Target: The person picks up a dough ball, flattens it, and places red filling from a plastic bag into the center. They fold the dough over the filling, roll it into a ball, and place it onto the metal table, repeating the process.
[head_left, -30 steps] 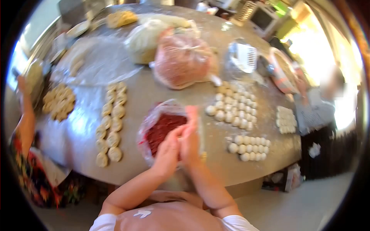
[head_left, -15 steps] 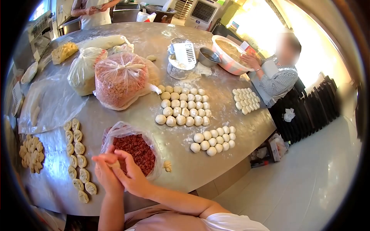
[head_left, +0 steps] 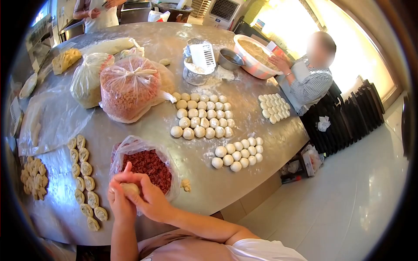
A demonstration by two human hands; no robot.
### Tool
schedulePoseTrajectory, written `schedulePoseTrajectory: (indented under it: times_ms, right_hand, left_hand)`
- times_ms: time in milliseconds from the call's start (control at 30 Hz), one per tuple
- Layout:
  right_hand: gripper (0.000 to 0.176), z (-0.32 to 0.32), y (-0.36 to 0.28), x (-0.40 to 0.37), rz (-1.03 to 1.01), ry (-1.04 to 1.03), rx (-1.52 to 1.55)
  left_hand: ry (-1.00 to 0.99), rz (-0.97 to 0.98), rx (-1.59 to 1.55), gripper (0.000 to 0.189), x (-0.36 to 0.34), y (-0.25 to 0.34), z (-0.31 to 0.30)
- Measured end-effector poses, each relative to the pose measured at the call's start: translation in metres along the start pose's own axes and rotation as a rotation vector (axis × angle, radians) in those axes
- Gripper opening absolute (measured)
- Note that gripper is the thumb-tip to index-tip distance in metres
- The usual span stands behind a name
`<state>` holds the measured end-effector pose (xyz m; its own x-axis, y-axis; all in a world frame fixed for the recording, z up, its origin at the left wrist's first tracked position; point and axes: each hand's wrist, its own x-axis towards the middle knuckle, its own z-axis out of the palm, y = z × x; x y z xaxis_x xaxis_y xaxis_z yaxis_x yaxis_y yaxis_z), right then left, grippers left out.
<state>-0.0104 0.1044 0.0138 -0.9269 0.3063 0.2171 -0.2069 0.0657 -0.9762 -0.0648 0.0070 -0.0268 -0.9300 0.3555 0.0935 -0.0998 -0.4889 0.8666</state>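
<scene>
A pale dough ball (head_left: 129, 189) sits between my two hands, partly covered by fingers. My left hand (head_left: 120, 199) cups it from the left, fingers bent around it. From the right, my right hand (head_left: 150, 199) curls over it, thumb and fingers closed on the dough. Just beyond the hands lies an open plastic bag of dark red filling (head_left: 150, 167). A small dough scrap (head_left: 186, 185) rests to the right of that bag. On the left, two columns of flattened, coiled dough pieces (head_left: 85, 168) run toward me, beside a heap of dough pieces (head_left: 34, 177).
Rows of round dough balls (head_left: 204, 116) and a smaller group (head_left: 237, 153) stand on the floured metal table (head_left: 209, 191). Tied bags of filling (head_left: 130, 89) stand behind. A co-worker (head_left: 311, 82) works at a large basin (head_left: 257, 56); another person (head_left: 98, 15) stands at the back.
My hands have turned and closed around the dough, and more of the ball shows between them. The whole view has shifted slightly.
</scene>
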Motion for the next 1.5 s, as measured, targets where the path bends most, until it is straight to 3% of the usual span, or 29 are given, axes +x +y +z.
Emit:
schedulePoseTrajectory:
  times_ms: [100, 167, 233, 267, 367, 400, 467, 533, 567, 633, 700, 767, 800, 833, 900, 933, 1000, 1067, 1100, 1233, 1300, 1367, 1433, 1500]
  right_hand:
    - [0.037, -0.019, 0.005, 0.004, 0.335, -0.216, 0.091]
    - [0.04, -0.015, 0.01, 0.0, 0.232, -0.248, 0.089]
    - [0.041, -0.011, 0.012, -0.003, 0.1, -0.253, 0.06]
    - [0.043, -0.01, 0.006, -0.001, -0.038, -0.196, -0.042]
    - [0.043, -0.005, 0.003, -0.001, -0.16, -0.022, -0.141]
    - [0.043, -0.008, 0.004, -0.001, -0.002, -0.043, -0.063]
    - [0.041, -0.015, 0.011, -0.004, 0.329, -0.102, 0.111]
    - [0.045, -0.015, 0.024, -0.006, 0.24, -0.108, 0.084]
    - [0.047, -0.013, 0.026, -0.009, 0.196, -0.118, 0.027]
    - [0.035, -0.026, 0.021, -0.01, 0.266, -0.292, -0.023]
    - [0.037, -0.018, 0.014, -0.009, 0.05, -0.161, -0.154]
    - [0.055, -0.014, 0.019, -0.011, 0.108, -0.089, -0.181]
    - [0.053, -0.02, 0.011, -0.008, 0.214, -0.162, 0.023]
    - [0.055, -0.022, 0.013, -0.009, 0.322, -0.194, 0.223]
    - [0.059, -0.025, 0.008, -0.008, 0.389, -0.21, 0.28]
    - [0.06, -0.023, 0.01, -0.01, 0.354, -0.227, 0.263]
    - [0.061, -0.021, 0.017, -0.016, 0.29, -0.262, 0.228]
    - [0.062, -0.017, 0.021, -0.014, 0.167, -0.225, 0.121]
    - [0.062, -0.015, 0.023, -0.014, 0.105, -0.205, 0.066]
    - [0.064, -0.011, 0.013, -0.019, 0.205, -0.112, 0.014]
    - [0.066, -0.023, 0.004, -0.015, 0.393, -0.147, 0.163]
    - [0.067, -0.028, 0.003, -0.015, 0.494, -0.179, 0.241]
    - [0.067, -0.028, 0.007, -0.014, 0.507, -0.217, 0.242]
    - [0.067, -0.022, 0.008, -0.014, 0.352, -0.236, 0.164]
  left_hand:
    - [0.069, -0.007, -0.333, 0.047, 0.0, 0.033, 0.045]
    - [-0.002, 0.071, -0.126, 0.047, 0.001, 0.024, 0.04]
    - [-0.289, 0.1, 0.063, 0.048, 0.003, 0.009, -0.001]
    - [-0.189, 0.082, 0.075, 0.049, -0.001, 0.006, -0.003]
    - [-0.065, 0.084, 0.169, 0.048, -0.003, 0.014, 0.011]
    - [-0.124, 0.141, 0.138, 0.048, 0.001, 0.016, 0.018]
    - [0.068, 0.025, -0.174, 0.05, 0.002, 0.022, 0.048]
    - [0.012, 0.002, -0.065, 0.052, 0.003, 0.029, 0.044]
    - [-0.146, 0.007, 0.194, 0.053, 0.003, 0.024, 0.029]
    - [-0.271, -0.115, 0.107, 0.052, 0.001, 0.014, 0.005]
    - [-0.13, -0.15, 0.167, 0.059, -0.001, 0.018, 0.014]
    - [-0.115, -0.039, 0.033, 0.074, -0.003, 0.013, 0.016]
    - [-0.045, -0.216, -0.251, 0.095, -0.007, 0.017, 0.025]
    - [-0.034, -0.281, -0.284, 0.11, -0.008, 0.032, 0.03]
    - [0.039, -0.027, -0.113, 0.098, -0.006, 0.015, 0.035]
    - [-0.092, -0.066, 0.024, 0.084, -0.009, 0.021, 0.029]
    - [-0.232, 0.17, 0.172, 0.038, -0.01, 0.014, 0.02]
    - [-0.15, 0.211, 0.166, 0.025, -0.009, 0.004, 0.019]
    - [-0.111, 0.231, 0.161, 0.023, -0.01, 0.002, 0.02]
    - [-0.093, 0.129, 0.118, 0.036, -0.01, 0.01, 0.027]
    - [-0.027, -0.079, -0.293, 0.044, -0.013, 0.029, 0.039]
    - [-0.057, -0.169, -0.331, 0.053, -0.015, 0.035, 0.042]
    - [-0.13, -0.142, -0.101, 0.058, -0.016, 0.028, 0.031]
    - [-0.155, -0.125, 0.028, 0.058, -0.016, 0.018, 0.021]
